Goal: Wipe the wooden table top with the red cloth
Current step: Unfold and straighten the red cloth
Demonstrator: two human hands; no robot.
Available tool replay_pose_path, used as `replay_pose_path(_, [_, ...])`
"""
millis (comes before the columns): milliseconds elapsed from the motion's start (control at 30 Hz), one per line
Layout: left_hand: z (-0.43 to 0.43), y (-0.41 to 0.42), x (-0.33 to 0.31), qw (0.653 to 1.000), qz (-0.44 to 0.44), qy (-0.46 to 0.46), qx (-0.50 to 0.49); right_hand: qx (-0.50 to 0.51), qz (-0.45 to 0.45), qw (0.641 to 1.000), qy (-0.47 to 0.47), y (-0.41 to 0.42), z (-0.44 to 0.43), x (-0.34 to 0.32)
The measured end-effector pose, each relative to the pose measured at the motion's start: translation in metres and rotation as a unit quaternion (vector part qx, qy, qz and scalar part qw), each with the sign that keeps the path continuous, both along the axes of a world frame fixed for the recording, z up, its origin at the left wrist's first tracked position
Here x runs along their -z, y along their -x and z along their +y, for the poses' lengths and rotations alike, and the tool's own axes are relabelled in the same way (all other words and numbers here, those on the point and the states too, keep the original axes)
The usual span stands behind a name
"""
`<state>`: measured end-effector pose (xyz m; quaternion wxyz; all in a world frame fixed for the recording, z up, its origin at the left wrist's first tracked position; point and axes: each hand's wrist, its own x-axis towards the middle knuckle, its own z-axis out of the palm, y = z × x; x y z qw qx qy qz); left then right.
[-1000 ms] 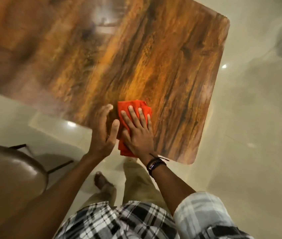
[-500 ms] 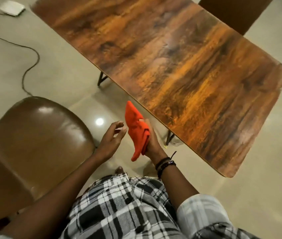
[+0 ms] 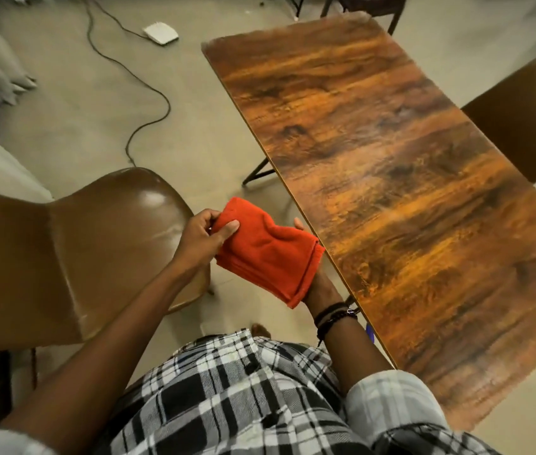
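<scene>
cloth (image 3: pixel 266 251) is off the table (image 3: pixel 424 198), held in the air just beside its near long edge, over the floor (image 3: pixel 194 133). it's folded into a thick pad, red-orange, layered edges showing along the lower right side.

left hand (image 3: pixel 199 238) pinches the cloth's upper left corner: thumb on top, fingers curled under. grip clenched on the cloth.

right hand (image 3: pixel 320 287) is under the cloth, mostly hidden by it. only the wrist end and one fingertip at the far edge show. it looks like the palm supports the pad from below; grip appears closed around the cloth but fingers can't be seen fully. dark bands (image 3: pixel 333 315) sit on the right wrist.

the cloth's right corner is close to the table edge; can't tell if it touches. table top is bare dark-orange wood grain, running diagonally from top centre to lower right. black legs (image 3: pixel 258 172) show beneath the left edge.

brown chair (image 3: pixel 73 251) is left of the hands, glossy seat, partly behind the left forearm. second brown chair (image 3: pixel 522 126) is on the table's far side, right. third chair (image 3: pixel 361 4) at the far end, only partly in frame.

black cable (image 3: pixel 148 83) snakes over the floor at upper left, with a small white box (image 3: pixel 161 33) near it. plaid shirt (image 3: pixel 243 399) fills the bottom.
</scene>
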<state>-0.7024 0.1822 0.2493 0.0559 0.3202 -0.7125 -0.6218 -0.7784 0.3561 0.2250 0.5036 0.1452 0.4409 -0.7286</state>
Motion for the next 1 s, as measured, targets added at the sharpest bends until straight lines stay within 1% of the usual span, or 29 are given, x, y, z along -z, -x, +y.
replay_pose_path(100, [-0.008,-0.002,-0.005,0.996,0.003,0.014,-0.087,0.013,0.005,1.000,-0.010,0.013,0.007,0.003])
replay_pose_path(167, [-0.013,-0.004,-0.004,0.991,0.006,-0.016,-0.131,0.004,0.028,0.999,-0.015,0.018,0.011,0.005])
replay_pose_path(300, [-0.011,-0.007,0.002,0.983,-0.002,-0.052,-0.178,-0.061,0.131,0.988,-0.049,0.024,0.007,0.005])
replay_pose_path(367, [-0.008,-0.010,0.004,0.975,-0.005,-0.056,-0.216,-0.067,0.155,0.982,-0.082,0.027,0.004,0.004])
replay_pose_path(467, [-0.008,-0.016,0.003,0.964,-0.010,-0.027,-0.266,-0.047,0.174,0.978,-0.105,0.036,0.003,0.005])
replay_pose_path(500, [-0.007,-0.017,0.002,0.961,-0.012,-0.008,-0.275,-0.052,0.186,0.975,-0.112,0.039,0.002,0.006])
replay_pose_path(567, [-0.005,-0.019,0.000,0.960,0.001,0.017,-0.281,-0.096,0.225,0.959,-0.140,0.041,0.000,0.007])
replay_pose_path(633, [0.000,-0.019,-0.003,0.959,0.021,0.029,-0.281,-0.165,0.276,0.930,-0.178,0.040,-0.004,0.006])
replay_pose_path(667, [0.002,-0.017,-0.005,0.958,0.028,0.031,-0.283,-0.202,0.306,0.909,-0.200,0.039,-0.007,0.004])
replay_pose_path(733, [0.006,-0.013,-0.008,0.956,0.040,0.034,-0.290,-0.283,0.387,0.846,-0.233,0.041,-0.013,0.001])
replay_pose_path(767, [0.007,-0.010,-0.010,0.955,0.045,0.035,-0.291,-0.319,0.437,0.810,-0.224,0.042,-0.018,-0.003])
replay_pose_path(800, [0.010,-0.007,-0.012,0.955,0.048,0.034,-0.290,-0.347,0.479,0.783,-0.193,0.041,-0.023,-0.008])
replay_pose_path(867, [0.015,-0.003,-0.017,0.957,0.051,0.028,-0.285,-0.393,0.520,0.750,-0.116,0.035,-0.038,-0.022])
replay_pose_path(933, [0.018,0.001,-0.020,0.957,0.055,0.029,-0.284,-0.388,0.582,0.708,-0.095,0.026,-0.052,-0.031])
replay_pose_path(967, [0.018,0.002,-0.023,0.955,0.061,0.030,-0.289,-0.363,0.621,0.687,-0.100,0.023,-0.058,-0.035])
replay_pose_path(1000, [0.015,0.003,-0.026,0.952,0.069,0.031,-0.295,-0.331,0.650,0.676,-0.106,0.022,-0.063,-0.038])
